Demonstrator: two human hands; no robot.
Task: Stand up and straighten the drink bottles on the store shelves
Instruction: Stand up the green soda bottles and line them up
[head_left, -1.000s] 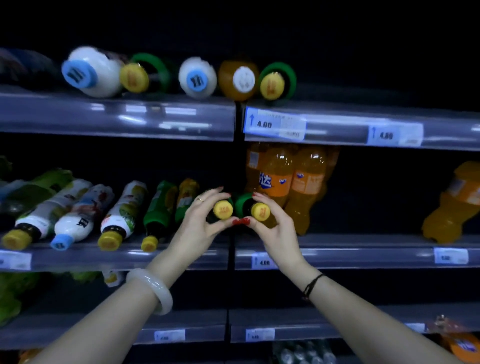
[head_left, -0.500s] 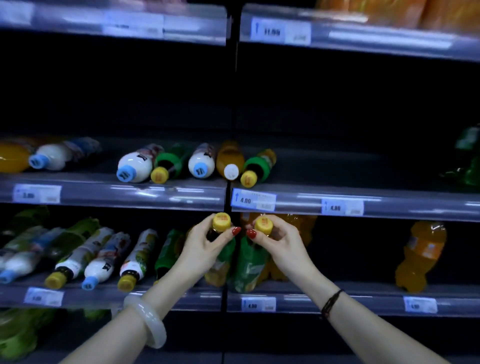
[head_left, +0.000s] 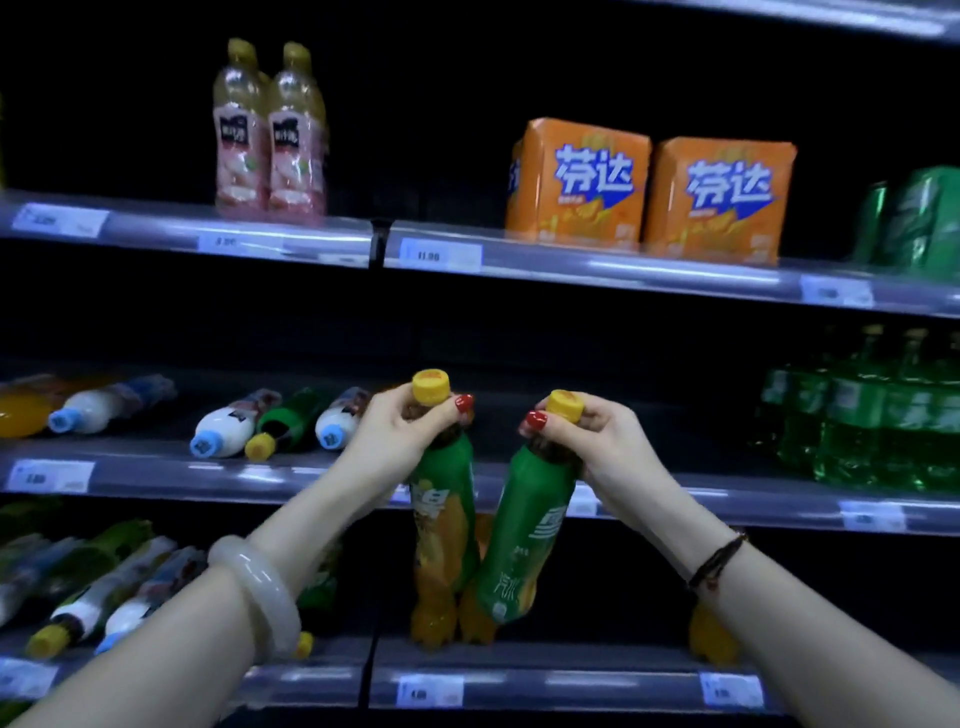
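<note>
My left hand (head_left: 402, 423) grips the neck of a green-labelled bottle with a yellow cap (head_left: 441, 514), held upright in front of the shelves. My right hand (head_left: 589, 436) grips the neck of a second green bottle with a yellow cap (head_left: 524, 535), which tilts so its base leans against the first. Both hang in the air at the height of the middle shelf (head_left: 156, 475). On that shelf several bottles lie on their sides, among them a white one with a blue cap (head_left: 223, 431) and a green one (head_left: 283, 423).
More bottles lie flat on the lower shelf at the left (head_left: 88, 597). Orange soda bottles (head_left: 436, 618) stand behind the held pair. Upright green bottles (head_left: 872, 421) fill the right of the middle shelf. Above stand two pink bottles (head_left: 270, 135) and orange packs (head_left: 649, 192).
Both hands have lifted the two green bottles off the lower shelf, turned them from lying to upright and raised them to the middle shelf's height. The view has tilted upward.
</note>
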